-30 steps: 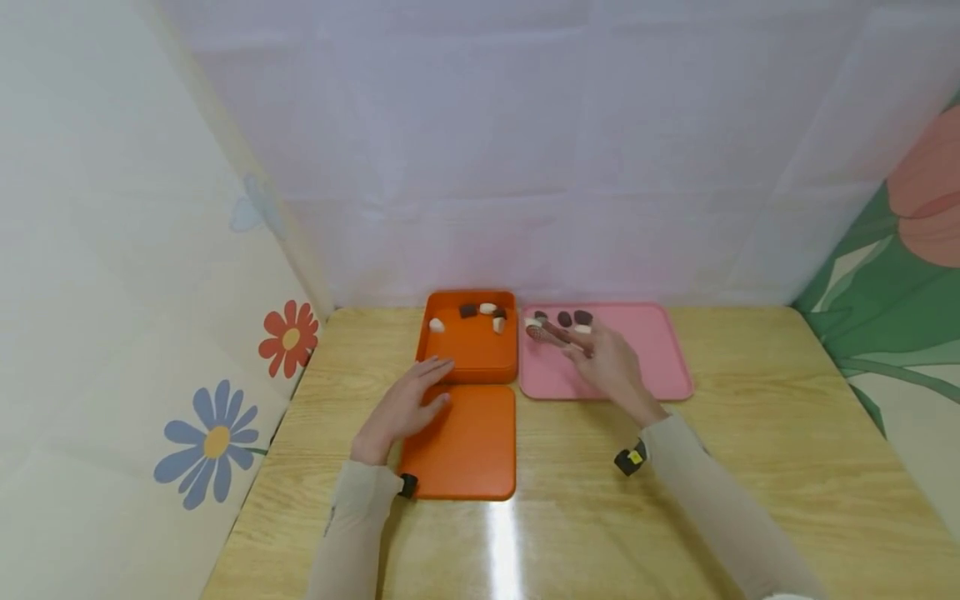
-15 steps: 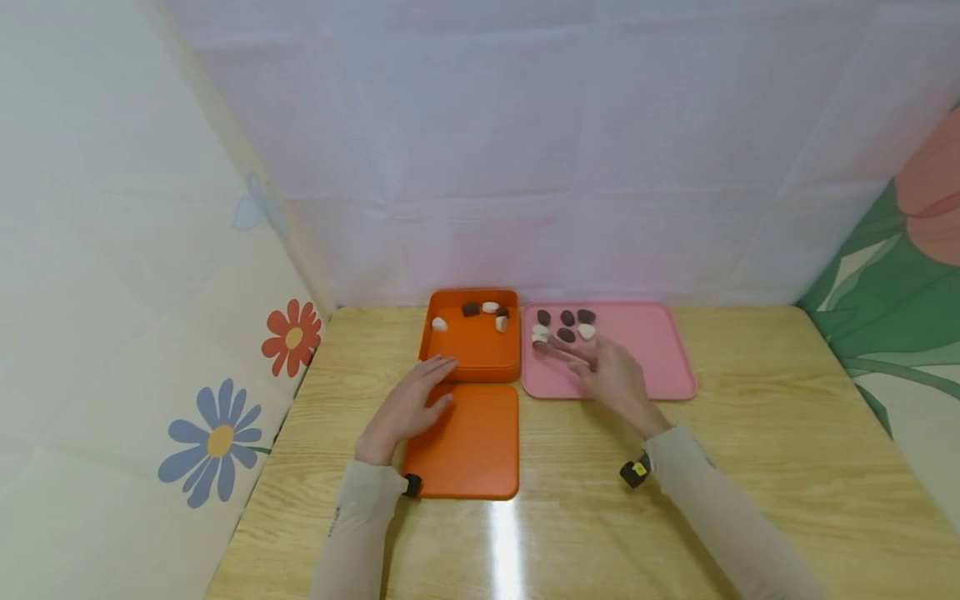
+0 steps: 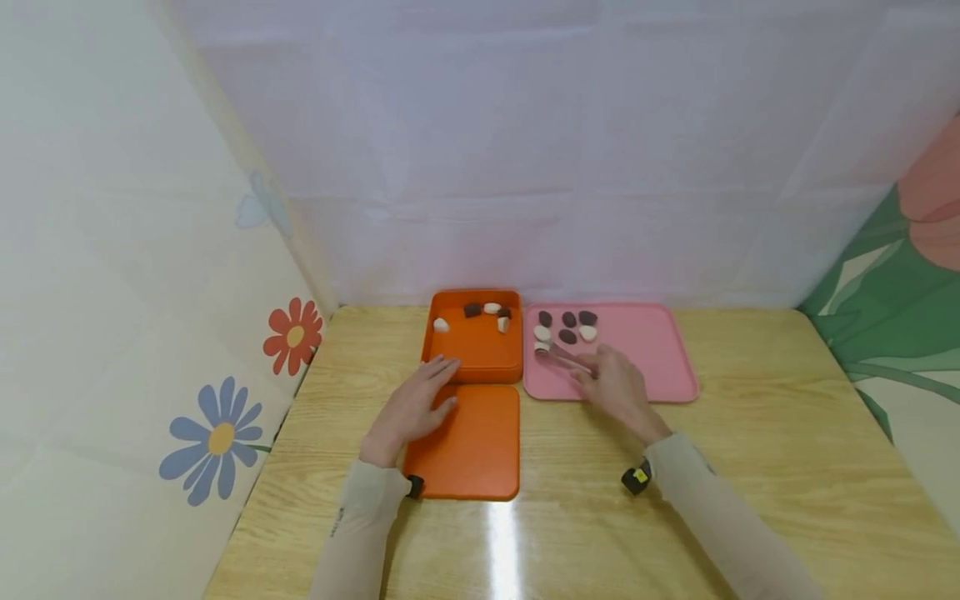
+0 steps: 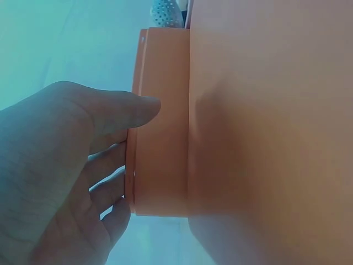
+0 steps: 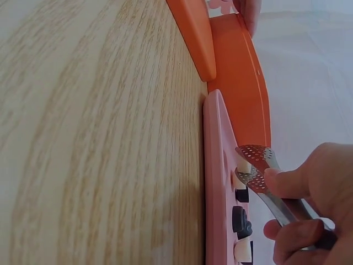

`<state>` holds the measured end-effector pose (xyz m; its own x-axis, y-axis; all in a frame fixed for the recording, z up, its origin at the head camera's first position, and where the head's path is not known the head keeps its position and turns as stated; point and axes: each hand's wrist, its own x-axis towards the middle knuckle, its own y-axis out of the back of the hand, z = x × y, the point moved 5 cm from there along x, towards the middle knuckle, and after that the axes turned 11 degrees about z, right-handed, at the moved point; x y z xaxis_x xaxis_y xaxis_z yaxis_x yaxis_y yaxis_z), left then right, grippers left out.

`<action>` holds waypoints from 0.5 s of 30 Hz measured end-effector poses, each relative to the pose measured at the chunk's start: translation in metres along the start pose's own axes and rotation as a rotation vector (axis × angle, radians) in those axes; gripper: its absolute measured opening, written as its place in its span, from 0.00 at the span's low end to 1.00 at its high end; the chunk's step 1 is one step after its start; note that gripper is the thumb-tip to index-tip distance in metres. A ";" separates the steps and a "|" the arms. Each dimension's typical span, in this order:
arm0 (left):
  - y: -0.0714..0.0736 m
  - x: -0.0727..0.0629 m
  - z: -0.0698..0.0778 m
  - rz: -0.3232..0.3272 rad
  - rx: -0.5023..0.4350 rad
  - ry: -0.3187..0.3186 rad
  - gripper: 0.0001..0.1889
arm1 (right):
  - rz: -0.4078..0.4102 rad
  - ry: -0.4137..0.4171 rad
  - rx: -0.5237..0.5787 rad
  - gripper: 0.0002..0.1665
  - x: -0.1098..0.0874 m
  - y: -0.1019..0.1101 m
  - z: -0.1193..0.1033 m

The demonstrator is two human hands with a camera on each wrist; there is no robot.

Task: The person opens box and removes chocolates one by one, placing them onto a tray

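Tabletop [image 3: 577, 517], right hand [image 3: 617, 385] gripping tongs [image 3: 568, 357], extended left hand [image 3: 409, 410] seemingly touching box [image 3: 487, 374]

Lid [image 3: 476, 446] before box [image 3: 472, 348], tray [image 3: 660, 354] right, perhaps touching

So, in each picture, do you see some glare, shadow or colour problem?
Head view: a bright glare streak on the wooden table, below the flat orange panel; left wrist view: strong blue-green cast, soft shadow on that panel; right wrist view: soft shadow on the table beside the pink tray.
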<state>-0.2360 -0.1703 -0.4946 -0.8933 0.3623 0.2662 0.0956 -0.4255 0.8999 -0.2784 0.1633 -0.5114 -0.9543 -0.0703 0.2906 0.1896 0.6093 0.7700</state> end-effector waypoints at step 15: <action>-0.003 -0.002 0.006 -0.006 0.049 -0.039 0.38 | -0.001 -0.032 -0.038 0.26 -0.003 -0.002 0.002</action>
<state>-0.2324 -0.1651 -0.4955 -0.8760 0.3976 0.2731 0.1124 -0.3823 0.9172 -0.2767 0.1636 -0.5148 -0.9613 -0.0455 0.2718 0.1965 0.5784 0.7917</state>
